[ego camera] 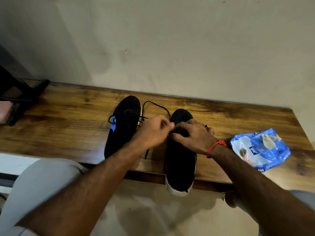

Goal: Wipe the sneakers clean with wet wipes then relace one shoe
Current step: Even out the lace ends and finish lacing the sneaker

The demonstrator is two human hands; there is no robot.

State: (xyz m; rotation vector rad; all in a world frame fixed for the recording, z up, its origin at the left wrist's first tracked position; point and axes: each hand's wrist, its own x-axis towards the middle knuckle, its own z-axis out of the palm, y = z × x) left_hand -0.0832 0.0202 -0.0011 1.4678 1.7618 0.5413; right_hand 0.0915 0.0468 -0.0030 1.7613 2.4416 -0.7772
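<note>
Hidden or unclear: the lace eyelets of the right-hand black sneaker (pixel 180 155) lie under both hands; the fingertips blur together there. A dark framed object (pixel 18 97) at 9 o'clock is cut by the frame edge and cannot be identified. The heel of the right-hand sneaker overhangs the near edge of the wooden tabletop (pixel 68 116). Print on the packet is unreadable.

Containers: blue-and-white wet-wipe packet (pixel 260 149), lying flat on the tabletop at 3 o'clock, near the right wrist, apart from the shoes. A crumpled, soiled wipe (pixel 269 139) rests on top of it. Its inside contents are not visible.

Shoes: two black sneakers with white soles side by side at centre, toes towards the wall at 12 o'clock. Left-hand sneaker (pixel 122 126) shows a blue side patch and a loose black lace (pixel 153 103) looping off towards the other shoe.

Hands: left hand (pixel 153 132), fingers curled, pinching the lace over the right-hand sneaker's tongue. Right hand (pixel 192 135), red thread band (pixel 216 145) at the wrist, fingers bent, gripping the upper at the lacing; whether it also pinches a lace end cannot be told.
</note>
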